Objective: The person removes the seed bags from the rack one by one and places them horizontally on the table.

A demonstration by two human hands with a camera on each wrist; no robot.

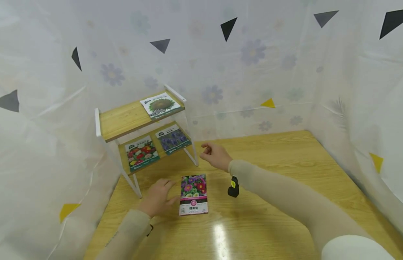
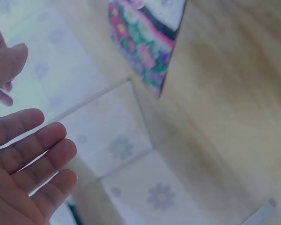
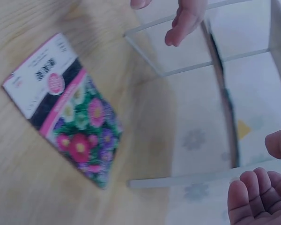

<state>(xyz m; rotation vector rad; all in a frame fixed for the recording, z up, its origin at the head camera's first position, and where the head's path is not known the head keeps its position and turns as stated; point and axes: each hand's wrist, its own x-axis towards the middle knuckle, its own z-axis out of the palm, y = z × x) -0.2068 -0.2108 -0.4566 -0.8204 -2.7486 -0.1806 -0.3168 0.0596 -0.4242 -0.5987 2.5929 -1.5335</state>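
Observation:
A flower seed packet (image 1: 193, 194), with daisy-like blooms above a white lower part, lies flat on the wooden table. Just left of it, my left hand (image 1: 158, 195) hovers with its fingers relaxed and apart, holding nothing. My right hand (image 1: 216, 156) is raised beside the shelf's right leg; its fingers are loosely bent and nothing is in them. On the two-tier shelf (image 1: 123, 117), a seed packet with a big brown flower head (image 1: 162, 104) lies on top. Below it are a red-flower packet (image 1: 142, 153) and a purple-flower packet (image 1: 173, 139), side by side.
The shelf has white metal legs standing on the wooden table (image 1: 269, 155), at its back left. A pale plastic curtain (image 1: 195, 47) with flower prints and black, grey and yellow triangles surrounds the table at the back and sides.

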